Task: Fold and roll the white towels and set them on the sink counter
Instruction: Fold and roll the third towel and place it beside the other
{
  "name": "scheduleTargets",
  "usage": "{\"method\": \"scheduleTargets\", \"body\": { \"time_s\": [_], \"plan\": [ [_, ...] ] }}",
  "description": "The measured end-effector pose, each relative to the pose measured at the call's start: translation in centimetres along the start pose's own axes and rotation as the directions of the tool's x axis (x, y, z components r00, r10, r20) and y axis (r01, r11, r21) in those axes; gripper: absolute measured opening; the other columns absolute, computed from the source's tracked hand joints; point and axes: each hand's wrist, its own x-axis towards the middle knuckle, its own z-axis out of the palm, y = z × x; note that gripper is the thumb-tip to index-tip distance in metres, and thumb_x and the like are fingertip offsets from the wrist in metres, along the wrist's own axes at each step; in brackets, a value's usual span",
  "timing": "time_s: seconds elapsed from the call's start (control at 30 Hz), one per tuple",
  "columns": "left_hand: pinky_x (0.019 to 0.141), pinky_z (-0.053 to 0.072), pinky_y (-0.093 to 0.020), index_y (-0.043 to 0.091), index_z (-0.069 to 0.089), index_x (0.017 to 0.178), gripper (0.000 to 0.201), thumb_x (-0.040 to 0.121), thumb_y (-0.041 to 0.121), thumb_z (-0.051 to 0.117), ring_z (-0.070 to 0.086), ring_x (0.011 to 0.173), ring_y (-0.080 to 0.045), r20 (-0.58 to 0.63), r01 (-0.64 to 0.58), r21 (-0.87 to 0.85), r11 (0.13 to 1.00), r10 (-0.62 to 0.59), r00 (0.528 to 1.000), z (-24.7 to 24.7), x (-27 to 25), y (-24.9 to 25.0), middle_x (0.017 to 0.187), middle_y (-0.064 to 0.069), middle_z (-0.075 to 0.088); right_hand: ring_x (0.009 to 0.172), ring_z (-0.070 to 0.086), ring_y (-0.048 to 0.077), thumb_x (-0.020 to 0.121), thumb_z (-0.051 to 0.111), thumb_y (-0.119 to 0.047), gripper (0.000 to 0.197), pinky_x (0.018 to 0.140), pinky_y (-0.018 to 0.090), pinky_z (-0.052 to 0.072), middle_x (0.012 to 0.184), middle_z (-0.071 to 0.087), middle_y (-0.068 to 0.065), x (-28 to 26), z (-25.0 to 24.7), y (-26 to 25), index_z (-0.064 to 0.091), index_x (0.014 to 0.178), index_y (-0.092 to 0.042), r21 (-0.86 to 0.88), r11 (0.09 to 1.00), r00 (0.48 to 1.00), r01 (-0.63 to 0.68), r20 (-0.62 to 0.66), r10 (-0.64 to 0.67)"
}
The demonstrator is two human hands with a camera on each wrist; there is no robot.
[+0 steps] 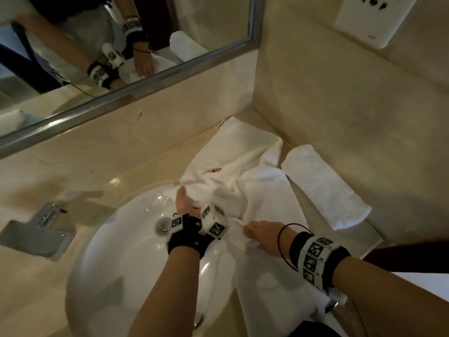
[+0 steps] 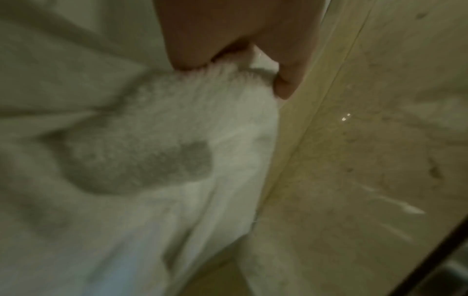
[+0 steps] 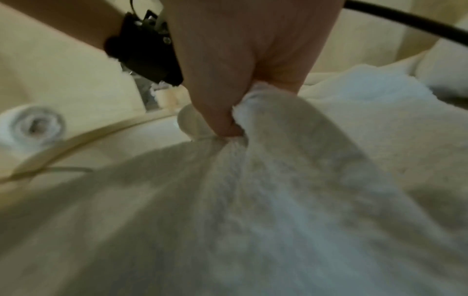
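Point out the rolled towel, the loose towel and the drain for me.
rolled towel (image 1: 323, 183), head view, middle of its top.
loose towel (image 1: 238, 147), head view, flat part above the red mark.
drain (image 1: 164, 224), head view, metal centre.

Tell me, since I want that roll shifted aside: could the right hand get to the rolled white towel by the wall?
Probably yes, once freed. The right hand grips the loose white towel; the rolled white towel lies close beside it on the counter, with nothing between.
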Motion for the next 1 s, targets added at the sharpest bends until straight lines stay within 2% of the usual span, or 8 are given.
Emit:
{"method": "scheduleTargets", "body": {
  "time_s": [0.17,0.3,0.43,0.57,0.73,0.8,0.87,1.0],
  "plan": [
    [0.069,0.048,-0.034,0.008,0.045,0.137,0.058,0.095,0.047,0.037,0.061,0.087,-0.028,0.155,-0.127,0.011,0.992,0.124,0.980,1.2,-1.5,6.6,0.101,-0.012,0.065,0.084,0.051,0.020,0.088,0.045,-0.007,0.022,0.072,0.028,0.037,0.092,0.051,0.004,-1.4,-1.8,2.1,0.039,0.105,-0.018,0.403,0.904,0.965,-0.143,-0.145,0.217],
    [0.073,0.043,-0.031,0.011,0.056,0.103,0.019,0.096,0.019,0.040,0.053,0.091,-0.026,-0.042,-0.328,0.341,0.881,0.363,0.931,1.2,0.7,10.5,0.094,-0.009,0.056,0.078,0.051,0.022,0.088,0.044,-0.004,0.025,0.069,0.029,0.040,0.081,0.053,0.003,-1.6,-2.8,4.1,0.035,0.106,-0.020,0.615,0.745,0.829,-0.259,-0.255,0.498],
    [0.089,0.040,-0.038,-0.002,0.054,0.110,0.028,0.095,0.019,0.041,0.053,0.107,-0.037,0.080,-0.356,0.880,0.315,0.640,0.764,0.8,2.6,12.1,0.112,-0.025,0.056,0.117,0.048,0.031,0.094,0.041,-0.007,0.023,0.100,0.034,0.037,0.117,0.054,0.013,-1.1,-3.5,4.5,0.051,0.114,-0.009,0.553,0.747,0.820,-0.368,-0.186,0.541],
    [0.089,0.042,-0.037,-0.007,0.049,0.120,0.067,0.082,0.046,0.063,0.054,0.110,-0.033,0.119,-0.093,0.992,-0.084,0.390,0.913,0.1,2.1,11.3,0.118,-0.016,0.056,0.099,0.054,0.025,0.091,0.048,-0.047,0.038,0.082,0.028,0.037,0.112,0.057,0.008,-1.0,-3.6,3.7,0.043,0.113,-0.016,0.445,0.808,0.895,-0.386,-0.031,0.444],
    [0.076,0.043,-0.027,0.005,0.066,0.085,0.011,0.079,0.014,0.069,0.055,0.091,-0.025,0.127,0.013,0.926,-0.377,0.344,0.930,-2.8,1.2,11.9,0.104,-0.009,0.061,0.097,0.057,0.020,0.084,0.053,-0.057,0.049,0.079,0.025,0.038,0.114,0.062,0.004,-0.7,-3.3,4.1,0.052,0.115,-0.019,0.405,0.851,0.913,-0.333,-0.089,0.399],
    [0.089,0.047,-0.032,-0.001,0.062,0.113,0.030,0.085,0.009,0.062,0.056,0.112,-0.030,0.087,0.012,0.959,-0.284,0.333,0.939,-2.7,1.3,12.7,0.122,-0.016,0.058,0.096,0.056,0.020,0.087,0.049,-0.057,0.048,0.079,0.024,0.037,0.112,0.063,0.004,-0.7,-3.0,4.1,0.058,0.109,-0.016,0.431,0.830,0.896,-0.353,-0.101,0.433],
    [0.087,0.049,-0.038,0.002,0.051,0.129,0.041,0.088,0.004,0.056,0.052,0.118,-0.035,0.037,-0.057,0.997,0.060,0.292,0.956,-1.3,1.1,14.0,0.132,-0.019,0.051,0.104,0.057,0.023,0.086,0.049,-0.058,0.055,0.083,0.027,0.040,0.115,0.062,0.006,-0.8,-2.4,4.4,0.059,0.114,-0.011,0.464,0.807,0.896,-0.365,-0.061,0.441],
    [0.056,0.050,-0.028,0.007,0.061,0.113,0.024,0.092,0.010,0.050,0.060,0.064,-0.018,0.159,-0.339,0.673,0.657,0.320,0.934,3.6,-0.1,16.4,0.086,-0.011,0.061,0.107,0.058,0.025,0.091,0.046,-0.052,0.056,0.082,0.027,0.039,0.114,0.061,0.010,-1.5,-1.3,4.3,0.057,0.118,-0.005,0.520,0.779,0.921,-0.350,0.042,0.386]
  ]
}}
